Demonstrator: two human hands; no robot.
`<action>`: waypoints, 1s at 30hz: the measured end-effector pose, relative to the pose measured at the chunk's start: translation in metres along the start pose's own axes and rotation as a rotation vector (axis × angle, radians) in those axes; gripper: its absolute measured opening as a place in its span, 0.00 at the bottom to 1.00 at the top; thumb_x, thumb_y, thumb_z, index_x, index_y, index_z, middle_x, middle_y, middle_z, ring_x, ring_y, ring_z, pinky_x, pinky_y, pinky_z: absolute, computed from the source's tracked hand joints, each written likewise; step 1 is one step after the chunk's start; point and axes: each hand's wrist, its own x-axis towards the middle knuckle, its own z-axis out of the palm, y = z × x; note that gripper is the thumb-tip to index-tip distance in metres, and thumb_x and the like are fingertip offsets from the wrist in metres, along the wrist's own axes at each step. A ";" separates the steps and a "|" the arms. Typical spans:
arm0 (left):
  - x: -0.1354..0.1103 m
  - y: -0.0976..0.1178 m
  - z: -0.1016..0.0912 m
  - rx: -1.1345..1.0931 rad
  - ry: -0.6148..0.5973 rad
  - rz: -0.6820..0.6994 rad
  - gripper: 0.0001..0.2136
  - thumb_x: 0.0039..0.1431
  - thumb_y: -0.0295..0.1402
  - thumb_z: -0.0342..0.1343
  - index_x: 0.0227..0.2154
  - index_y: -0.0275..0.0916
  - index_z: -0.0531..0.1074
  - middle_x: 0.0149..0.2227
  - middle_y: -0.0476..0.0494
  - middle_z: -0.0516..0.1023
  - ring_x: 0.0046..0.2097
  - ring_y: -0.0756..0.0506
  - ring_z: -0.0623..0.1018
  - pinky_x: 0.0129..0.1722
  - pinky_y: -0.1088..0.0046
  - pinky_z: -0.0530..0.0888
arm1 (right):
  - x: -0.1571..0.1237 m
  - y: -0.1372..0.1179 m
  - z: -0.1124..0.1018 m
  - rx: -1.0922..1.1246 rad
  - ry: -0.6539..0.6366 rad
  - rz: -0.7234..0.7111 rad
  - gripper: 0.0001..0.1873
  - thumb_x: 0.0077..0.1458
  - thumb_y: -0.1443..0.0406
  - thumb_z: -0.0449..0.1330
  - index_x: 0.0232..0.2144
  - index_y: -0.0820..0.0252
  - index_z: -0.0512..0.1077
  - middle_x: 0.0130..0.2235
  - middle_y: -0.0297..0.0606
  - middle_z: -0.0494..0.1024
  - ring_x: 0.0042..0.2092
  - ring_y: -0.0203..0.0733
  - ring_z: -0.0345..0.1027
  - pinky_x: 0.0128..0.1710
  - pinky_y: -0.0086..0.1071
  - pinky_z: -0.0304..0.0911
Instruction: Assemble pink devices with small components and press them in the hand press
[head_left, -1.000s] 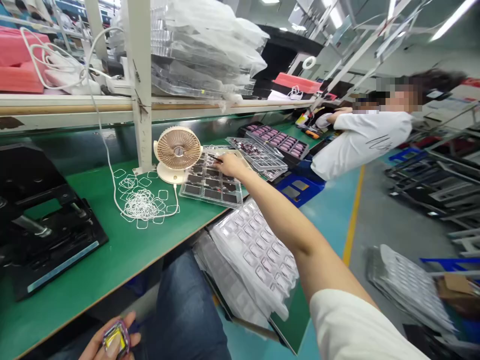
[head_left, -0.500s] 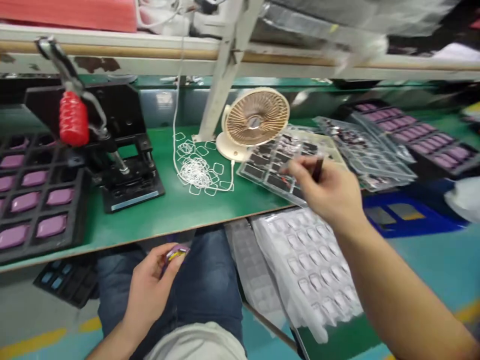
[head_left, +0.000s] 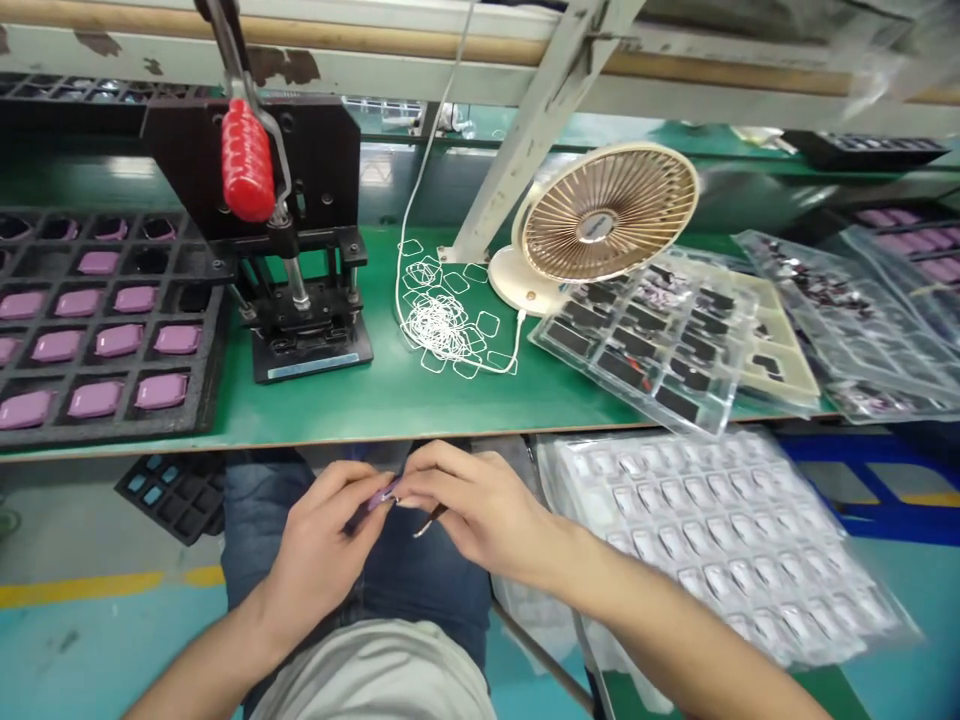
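Over my lap, my left hand [head_left: 326,545] is closed on a small purple watch case [head_left: 381,494], which its fingers partly cover. My right hand [head_left: 476,505] meets it from the other side, thumb and forefinger pinched at the case's edge. A thin dark tool with a metal tip, apparently tweezers [head_left: 429,522], pokes out beneath the right fingers. Whether the right fingertips also pinch a small part cannot be made out.
A black tray [head_left: 201,400] of purple cases lies left, beside a hand press with a red handle [head_left: 247,165]. White ring gaskets [head_left: 442,328], a fan [head_left: 607,215] and a clear parts tray [head_left: 664,345] are on the bench. Bagged blister trays [head_left: 720,540] sit below right.
My right hand has come from the clear parts tray to the purple watch case in my left hand. The view has shifted, and both hands are together over my lap.
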 end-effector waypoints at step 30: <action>0.000 -0.004 0.002 0.086 -0.057 0.137 0.12 0.70 0.20 0.57 0.51 0.37 0.78 0.46 0.41 0.82 0.47 0.46 0.82 0.51 0.72 0.79 | 0.004 0.015 0.016 0.475 -0.037 0.396 0.18 0.66 0.50 0.70 0.40 0.58 0.76 0.40 0.35 0.75 0.38 0.38 0.67 0.37 0.29 0.63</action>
